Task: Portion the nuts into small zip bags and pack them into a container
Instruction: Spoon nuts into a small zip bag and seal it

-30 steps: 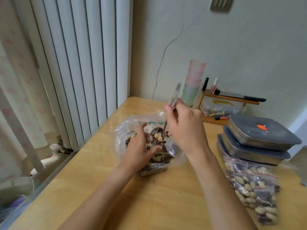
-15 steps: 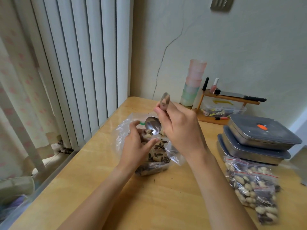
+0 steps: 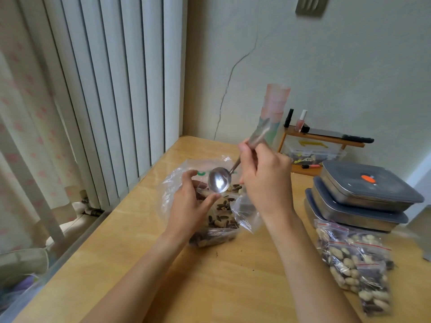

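Observation:
A large clear plastic bag point(image 3: 172, 183) of mixed nuts and dark seeds point(image 3: 224, 217) lies open on the wooden table point(image 3: 233, 276). My left hand point(image 3: 189, 206) holds a small zip bag at the big bag's mouth; the small bag is mostly hidden behind my fingers. My right hand point(image 3: 263, 178) grips the handle of a metal spoon point(image 3: 219, 183), whose empty bowl hangs just above my left fingers. Several filled small zip bags point(image 3: 356, 264) lie at the right. Two lidded steel containers point(image 3: 363, 194) are stacked behind them.
A stack of pastel cups point(image 3: 275, 113) and a small wooden rack point(image 3: 321, 138) with bottles, a knife and a plastic box stand against the back wall. Vertical blinds point(image 3: 105, 89) run along the table's left edge. Crumbs dot the table in front of the big bag.
The spoon held nuts a second ago; it tipped over the small bag and is now empty, its bowl raised slightly and its handle swung up to the right.

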The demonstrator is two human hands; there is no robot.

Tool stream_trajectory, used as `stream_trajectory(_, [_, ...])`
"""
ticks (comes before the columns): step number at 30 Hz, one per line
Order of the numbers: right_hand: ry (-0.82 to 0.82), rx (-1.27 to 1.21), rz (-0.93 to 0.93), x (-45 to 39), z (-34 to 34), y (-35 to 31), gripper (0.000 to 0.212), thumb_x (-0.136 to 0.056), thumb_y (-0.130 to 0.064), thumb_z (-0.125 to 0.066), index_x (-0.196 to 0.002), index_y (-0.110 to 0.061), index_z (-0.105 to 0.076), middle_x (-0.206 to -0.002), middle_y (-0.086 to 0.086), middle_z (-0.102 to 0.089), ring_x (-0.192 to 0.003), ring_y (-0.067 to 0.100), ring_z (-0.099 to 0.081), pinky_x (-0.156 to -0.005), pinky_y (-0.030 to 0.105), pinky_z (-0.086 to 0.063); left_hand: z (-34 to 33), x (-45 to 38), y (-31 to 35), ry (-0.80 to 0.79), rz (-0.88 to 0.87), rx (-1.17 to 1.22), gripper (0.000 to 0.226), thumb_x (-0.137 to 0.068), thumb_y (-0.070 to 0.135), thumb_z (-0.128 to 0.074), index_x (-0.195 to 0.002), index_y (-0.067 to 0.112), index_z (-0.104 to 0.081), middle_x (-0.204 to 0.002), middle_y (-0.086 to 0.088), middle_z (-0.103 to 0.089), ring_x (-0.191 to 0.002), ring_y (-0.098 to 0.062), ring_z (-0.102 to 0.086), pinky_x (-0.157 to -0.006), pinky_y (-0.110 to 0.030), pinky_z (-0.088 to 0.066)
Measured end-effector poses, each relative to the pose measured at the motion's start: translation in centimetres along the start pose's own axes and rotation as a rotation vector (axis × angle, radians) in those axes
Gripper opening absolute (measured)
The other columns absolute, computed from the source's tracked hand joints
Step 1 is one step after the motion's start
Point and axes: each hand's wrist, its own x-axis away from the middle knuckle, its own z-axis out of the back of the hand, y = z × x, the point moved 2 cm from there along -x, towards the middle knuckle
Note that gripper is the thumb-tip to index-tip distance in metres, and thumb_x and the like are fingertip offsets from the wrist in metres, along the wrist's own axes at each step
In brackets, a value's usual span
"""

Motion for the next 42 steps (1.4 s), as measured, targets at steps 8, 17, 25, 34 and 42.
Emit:
stream_trajectory(8, [0.083,0.02,-0.407,1.3,-0.9,3.9,0.034,-0.109,-0.028,-0.047,-0.086,-0.01,-0.064,-0.062,0.0,-0.066,-0.063,0.017,-0.068,-0.07,0.033,-0.054,0.4,0.1,0.3,0.023,0.004,-0.022,0.051,-0.086,0.037,-0.079,-0.128,0.022,-0.055,-0.105,0.009,-0.068,-0.088,0.009,-0.061,-0.071,0.001,-0.043])
stream_trajectory(17, [-0.081,0.145,-0.23,1.3,-1.4,3.7,0.031,-0.107,-0.031,-0.049,-0.086,-0.014,-0.065,-0.07,0.001,-0.063,-0.062,0.021,-0.061,-0.055,0.039,-0.054,1.6,-0.3,1.0,0.117,-0.023,-0.058,0.03,-0.094,0.035,-0.07,-0.118,0.02,-0.065,-0.109,0.005,-0.07,-0.088,0.001,-0.064,-0.071,0.001,-0.043])
stream_trajectory(25, [-0.228,0.079,-0.186,1.1,-1.9,3.2,0.038,-0.106,-0.034,-0.05,-0.073,-0.016,-0.056,-0.057,-0.003,-0.056,-0.052,0.022,-0.06,-0.056,0.043,-0.053,2.1,-0.7,0.8,0.162,-0.031,-0.068,0.031,-0.093,0.037,-0.071,-0.118,0.019,-0.063,-0.107,0.007,-0.069,-0.092,-0.002,-0.063,-0.074,0.001,-0.04])
stream_trajectory(34, [-0.366,-0.135,-0.387,1.5,-1.9,3.1,0.033,-0.108,-0.031,-0.05,-0.086,-0.012,-0.066,-0.065,0.0,-0.066,-0.044,0.012,-0.066,-0.053,0.032,-0.056,2.0,-0.7,1.0,0.154,-0.059,-0.077,0.032,-0.093,0.037,-0.071,-0.118,0.018,-0.063,-0.108,0.007,-0.068,-0.086,0.003,-0.06,-0.074,0.001,-0.042])
stream_trajectory(42, [-0.489,-0.356,-0.579,2.1,-2.1,4.1,0.033,-0.107,-0.032,-0.052,-0.088,-0.01,-0.067,-0.067,0.011,-0.068,-0.051,0.031,-0.07,-0.043,0.023,-0.046,1.8,-0.6,1.0,0.144,-0.072,-0.082,0.034,-0.093,0.036,-0.071,-0.119,0.016,-0.062,-0.11,0.004,-0.068,-0.091,-0.004,-0.063,-0.073,0.0,-0.043])
